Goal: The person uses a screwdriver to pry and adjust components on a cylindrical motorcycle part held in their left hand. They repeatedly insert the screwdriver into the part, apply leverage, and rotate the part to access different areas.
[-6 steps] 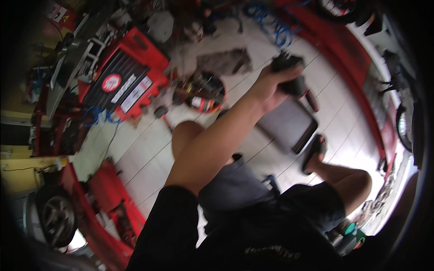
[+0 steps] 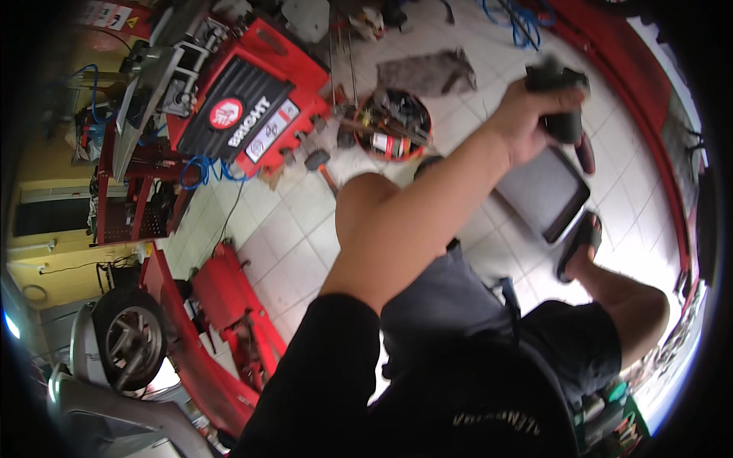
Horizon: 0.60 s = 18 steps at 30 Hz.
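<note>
My left hand [image 2: 531, 126] is stretched out to the far right, its fingers wrapped round a dark, bulky object [image 2: 563, 126] with a rounded cylinder-like lower part. Blur hides exactly what kind of thing it is. Just below the hand, a grey rectangular tray [image 2: 544, 191] with a raised dark rim lies on the tiled floor. Beside the held object is a slim brownish-red piece [image 2: 586, 156]; whether it is joined to the object I cannot tell. My right hand is out of view.
A red and black machine [image 2: 248, 114] stands at the left. Near it are a round orange-rimmed container of tools [image 2: 393, 126] and a hammer-like tool [image 2: 319, 162]. A grey rag [image 2: 427, 72], coiled blue hose [image 2: 519, 15], long red beams [image 2: 641, 99] and a wheel [image 2: 131, 338] surround me.
The whole view has swung, so the scene sits farther right and slightly higher. My left hand keeps its grip on the dark object, still above the tray.
</note>
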### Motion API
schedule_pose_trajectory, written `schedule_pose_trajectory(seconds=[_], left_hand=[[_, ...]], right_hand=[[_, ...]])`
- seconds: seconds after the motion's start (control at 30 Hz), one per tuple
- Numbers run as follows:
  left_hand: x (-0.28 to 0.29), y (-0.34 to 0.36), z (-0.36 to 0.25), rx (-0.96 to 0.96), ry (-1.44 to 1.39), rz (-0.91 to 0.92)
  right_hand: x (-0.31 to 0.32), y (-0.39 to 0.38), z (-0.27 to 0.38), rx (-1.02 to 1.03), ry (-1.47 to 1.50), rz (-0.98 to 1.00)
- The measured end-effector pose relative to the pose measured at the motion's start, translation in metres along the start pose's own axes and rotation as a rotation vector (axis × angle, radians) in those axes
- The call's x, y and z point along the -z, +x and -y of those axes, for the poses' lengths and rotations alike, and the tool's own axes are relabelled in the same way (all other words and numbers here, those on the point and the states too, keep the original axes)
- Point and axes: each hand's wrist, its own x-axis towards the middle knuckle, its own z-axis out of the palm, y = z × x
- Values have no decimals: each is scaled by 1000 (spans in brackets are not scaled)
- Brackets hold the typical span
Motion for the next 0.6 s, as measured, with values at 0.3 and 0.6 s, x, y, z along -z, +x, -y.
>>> schedule_pose_trajectory(seconds=[0.3, 0.6], left_hand=[[-8, -1, 13, 53, 19, 31], [-23, -13, -2, 85, -18, 42]], right_hand=[[-64, -46, -22, -120, 70, 208], [-78, -65, -36, -201, 123, 231]])
